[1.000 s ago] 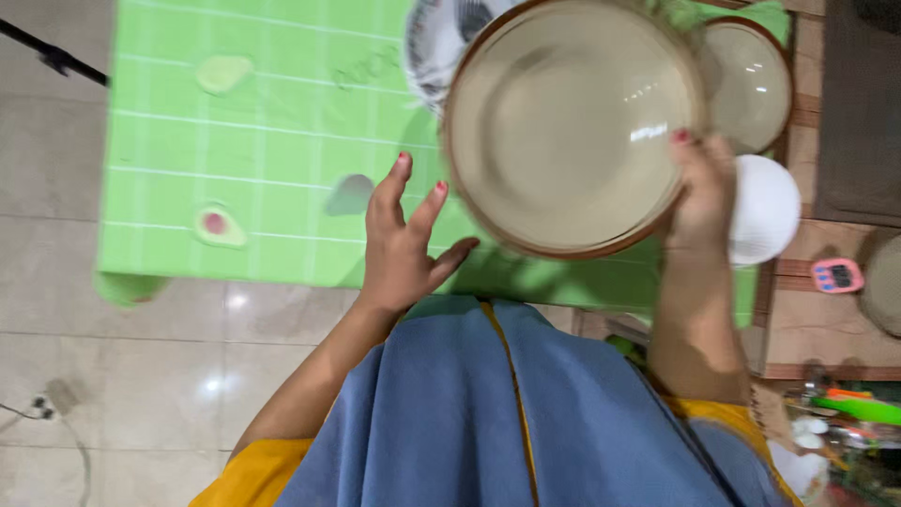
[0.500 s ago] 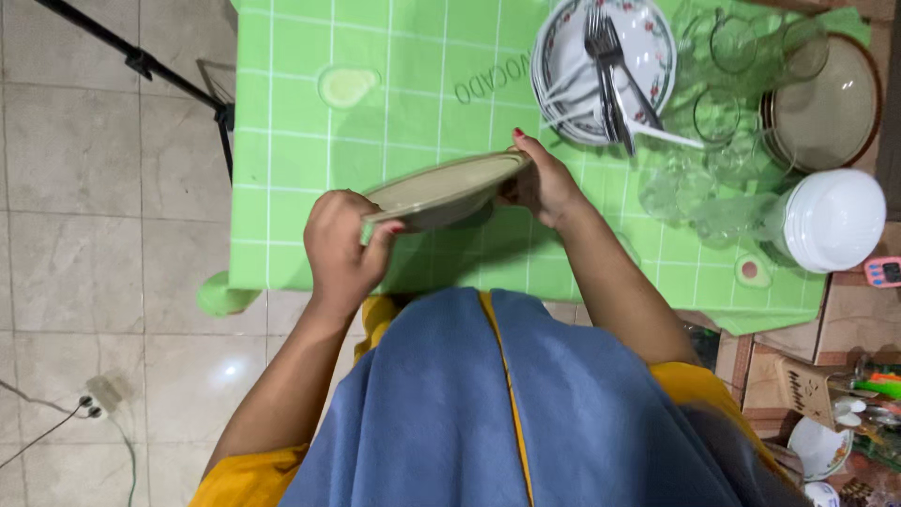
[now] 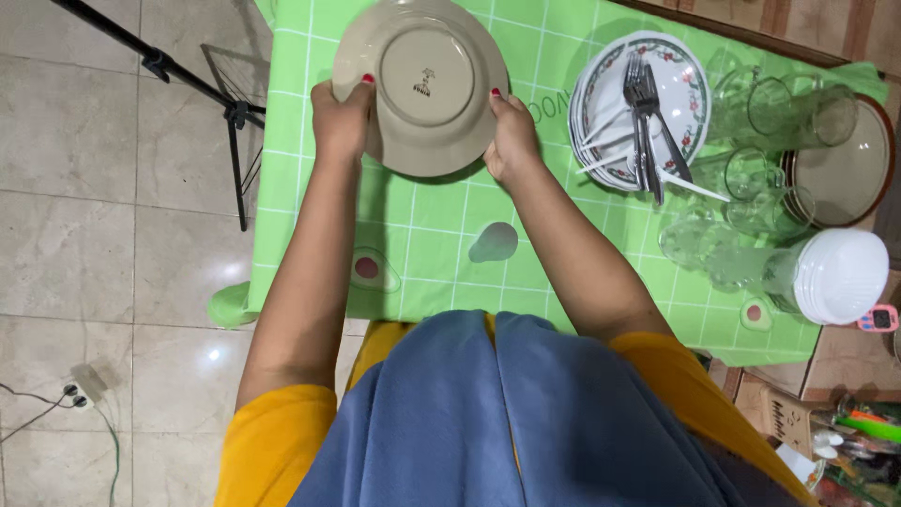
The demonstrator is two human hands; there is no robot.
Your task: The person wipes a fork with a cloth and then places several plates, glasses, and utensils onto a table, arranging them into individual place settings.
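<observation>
Shiny grey floor tiles [image 3: 113, 235] fill the left side, and one green checked tablecloth [image 3: 422, 244] with avocado pictures covers the tabletop. One black stand [image 3: 188, 80] is on the floor at 10 o'clock.

Two hands hold one beige plate [image 3: 419, 84] at 12 o'clock. The plate is turned upside down, so its round bottom ring shows. The left hand [image 3: 340, 117] grips the rim at the plate's 8 o'clock side. The right hand [image 3: 511, 136] grips the rim at its 4 o'clock side. Both hands are closed on the plate, with red nails on top of the rim. I cannot tell if the plate touches the cloth or is just above it.

At 1 o'clock sits one stack of white plates with red flowers [image 3: 643, 99]. How many plates are in it is hard to count. Forks [image 3: 643, 113] and some white plastic cutlery [image 3: 694, 188] lie on top, too mixed up to count.

At 2 o'clock is a bunch of clear drinking glasses [image 3: 751, 178]. They run together, so the number is not clear. Behind them is a stack of brown-rimmed plates [image 3: 849, 174], partly hidden by the glasses. At 3 o'clock lies one stack of white bowls [image 3: 835, 277] on its side. One small pink timer [image 3: 880, 319] is cut off by the right edge.

A blue cloth [image 3: 497, 413] and yellow sleeves [image 3: 272, 441] fill the bottom at 6 o'clock.
</observation>
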